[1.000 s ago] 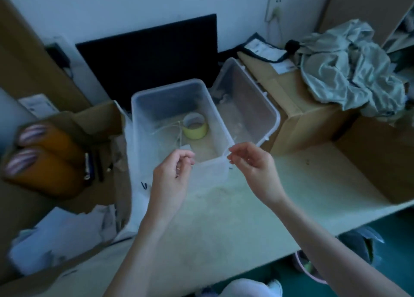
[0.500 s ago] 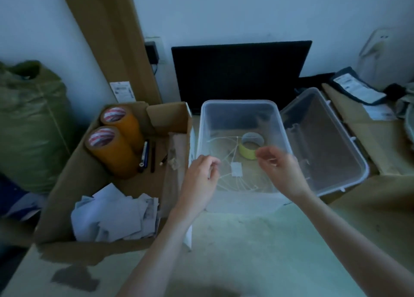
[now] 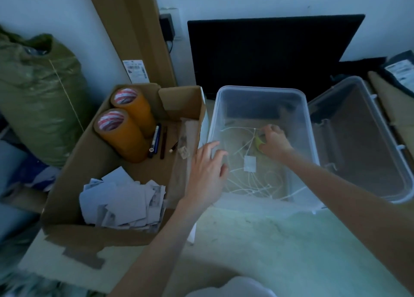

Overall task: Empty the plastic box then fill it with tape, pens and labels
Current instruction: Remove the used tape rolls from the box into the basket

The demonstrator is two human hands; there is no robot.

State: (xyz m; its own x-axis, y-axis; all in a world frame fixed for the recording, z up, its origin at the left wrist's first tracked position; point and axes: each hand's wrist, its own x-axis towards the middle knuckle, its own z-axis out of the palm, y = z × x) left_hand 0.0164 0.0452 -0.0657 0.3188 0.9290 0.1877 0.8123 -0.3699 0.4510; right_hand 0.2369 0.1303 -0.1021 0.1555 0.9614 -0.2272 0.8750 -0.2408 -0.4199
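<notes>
gripping yellow tape [image 3: 258, 142] inside the plastic box [image 3: 259, 90], right hand [image 3: 273, 142]; left hand [image 3: 207, 173] spread open.

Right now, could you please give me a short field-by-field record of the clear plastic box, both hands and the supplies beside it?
box: clear plastic box, lid off
contents: white strings, white tag, small yellow tape roll
right hand: inside box, gripping yellow roll
left hand: open, at box's left wall
supplies: cardboard carton holding two brown tape rolls, pens, paper labels
</notes>
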